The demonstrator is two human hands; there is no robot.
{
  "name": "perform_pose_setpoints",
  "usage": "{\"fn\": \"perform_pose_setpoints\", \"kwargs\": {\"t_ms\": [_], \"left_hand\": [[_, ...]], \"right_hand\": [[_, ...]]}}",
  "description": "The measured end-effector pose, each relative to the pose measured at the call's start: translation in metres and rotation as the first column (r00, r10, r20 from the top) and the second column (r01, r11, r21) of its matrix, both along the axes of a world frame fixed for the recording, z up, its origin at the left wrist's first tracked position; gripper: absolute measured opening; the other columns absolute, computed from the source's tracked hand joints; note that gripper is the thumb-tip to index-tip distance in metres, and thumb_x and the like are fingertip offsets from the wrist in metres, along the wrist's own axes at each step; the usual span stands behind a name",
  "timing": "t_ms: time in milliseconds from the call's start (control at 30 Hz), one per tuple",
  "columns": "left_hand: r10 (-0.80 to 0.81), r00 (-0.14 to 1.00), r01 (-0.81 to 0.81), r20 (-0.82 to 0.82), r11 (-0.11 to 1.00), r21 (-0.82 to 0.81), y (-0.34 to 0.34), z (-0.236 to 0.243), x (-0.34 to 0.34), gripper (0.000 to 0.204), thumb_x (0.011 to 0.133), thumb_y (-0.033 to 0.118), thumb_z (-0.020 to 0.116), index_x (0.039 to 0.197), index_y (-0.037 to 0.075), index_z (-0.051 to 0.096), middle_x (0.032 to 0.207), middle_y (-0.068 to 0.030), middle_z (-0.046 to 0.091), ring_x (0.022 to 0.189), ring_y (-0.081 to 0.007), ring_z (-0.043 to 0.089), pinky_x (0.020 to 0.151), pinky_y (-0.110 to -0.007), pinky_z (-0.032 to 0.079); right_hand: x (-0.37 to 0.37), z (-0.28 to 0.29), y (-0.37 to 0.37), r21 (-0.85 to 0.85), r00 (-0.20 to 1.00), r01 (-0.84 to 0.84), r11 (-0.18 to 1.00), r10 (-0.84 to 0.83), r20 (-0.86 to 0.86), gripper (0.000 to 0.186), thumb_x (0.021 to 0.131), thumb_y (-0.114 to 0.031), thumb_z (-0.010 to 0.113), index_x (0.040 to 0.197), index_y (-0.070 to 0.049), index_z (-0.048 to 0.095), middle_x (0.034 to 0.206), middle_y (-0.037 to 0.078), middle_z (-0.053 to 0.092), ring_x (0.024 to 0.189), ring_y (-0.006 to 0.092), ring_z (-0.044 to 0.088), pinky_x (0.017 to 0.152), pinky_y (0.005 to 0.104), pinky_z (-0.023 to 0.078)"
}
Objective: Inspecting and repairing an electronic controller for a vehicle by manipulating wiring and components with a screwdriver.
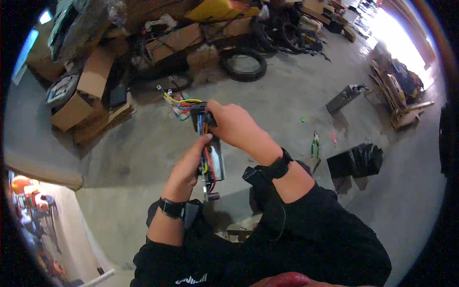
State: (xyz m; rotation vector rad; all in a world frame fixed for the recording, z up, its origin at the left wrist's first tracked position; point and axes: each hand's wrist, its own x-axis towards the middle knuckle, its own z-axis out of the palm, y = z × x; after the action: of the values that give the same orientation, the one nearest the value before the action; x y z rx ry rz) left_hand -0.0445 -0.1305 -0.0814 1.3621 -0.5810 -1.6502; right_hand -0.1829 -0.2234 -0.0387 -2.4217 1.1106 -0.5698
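Observation:
In front of me I hold a long, narrow electronic unit (217, 162) with a silvery metal side, its length running away from me. Red, yellow and blue wires run along it. My left hand (185, 165) grips its left side, with the thumb near the middle. My right hand (236, 125) is closed over the black far end (198, 117), and its fingertips are partly hidden. A loose bundle of coloured wires with metal lugs (177, 103) spreads out past that end. A small dark cylinder (213, 196) sticks out at the near end.
Green-handled pliers (315, 145), a black plastic-wrapped box (356, 161) and a grey metal case (345, 98) lie on the concrete floor to my right. A tyre (244, 64) lies farther off. Cardboard boxes (95, 74) are heaped at the left, with flattened cardboard (406, 117) at far right.

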Motion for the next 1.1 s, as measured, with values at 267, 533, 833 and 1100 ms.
{"fn": "perform_pose_setpoints", "kwargs": {"t_ms": [267,533,833,1100], "left_hand": [[0.030,0.994,-0.031,-0.101,0.999,-0.015,-0.002,0.015,-0.010,0.035,0.087,0.042,0.055,0.101,0.009,0.057,0.079,0.0014,0.057,0.068,-0.0097,0.053,0.062,-0.025,0.045],[-0.014,0.989,0.005,-0.148,0.998,-0.063,0.001,0.018,-0.009,0.039,0.087,0.041,0.055,0.107,0.008,0.056,0.084,0.0007,0.058,0.075,-0.0096,0.054,0.068,-0.025,0.044],[-0.014,0.980,0.010,-0.197,1.000,-0.019,0.004,0.020,-0.003,0.036,0.085,0.049,0.054,0.088,0.014,0.056,0.069,0.0027,0.056,0.059,-0.0101,0.055,0.058,-0.027,0.048],[-0.038,0.978,0.023,-0.204,0.997,-0.073,0.024,0.033,0.006,0.041,0.084,0.054,0.053,0.089,0.014,0.056,0.071,0.0027,0.056,0.062,-0.0100,0.056,0.058,-0.027,0.048]], "right_hand": [[0.004,-0.003,-0.001,0.071,0.993,-0.005,0.997,-0.004,0.115,0.036,0.071,-0.007,0.064,0.102,-0.003,0.047,0.080,0.022,0.062,0.078,0.0429,0.058,0.066,0.0479,0.046],[-0.009,0.008,-0.003,0.077,0.991,-0.046,0.996,0.036,0.127,0.035,0.070,-0.010,0.069,0.098,-0.001,0.051,0.081,0.022,0.061,0.081,0.0415,0.059,0.067,0.0438,0.046],[-0.053,0.005,-0.031,0.272,0.880,0.197,0.942,-0.292,0.374,0.027,0.080,-0.020,0.069,0.096,-0.003,0.056,0.072,0.007,0.062,0.056,0.0128,0.055,0.050,0.0277,0.044],[-0.113,0.049,-0.132,0.346,0.895,0.366,0.864,-0.428,0.123,0.026,0.078,-0.021,0.063,0.098,-0.005,0.059,0.071,0.002,0.061,0.050,0.0103,0.049,0.044,0.0256,0.039]]}}
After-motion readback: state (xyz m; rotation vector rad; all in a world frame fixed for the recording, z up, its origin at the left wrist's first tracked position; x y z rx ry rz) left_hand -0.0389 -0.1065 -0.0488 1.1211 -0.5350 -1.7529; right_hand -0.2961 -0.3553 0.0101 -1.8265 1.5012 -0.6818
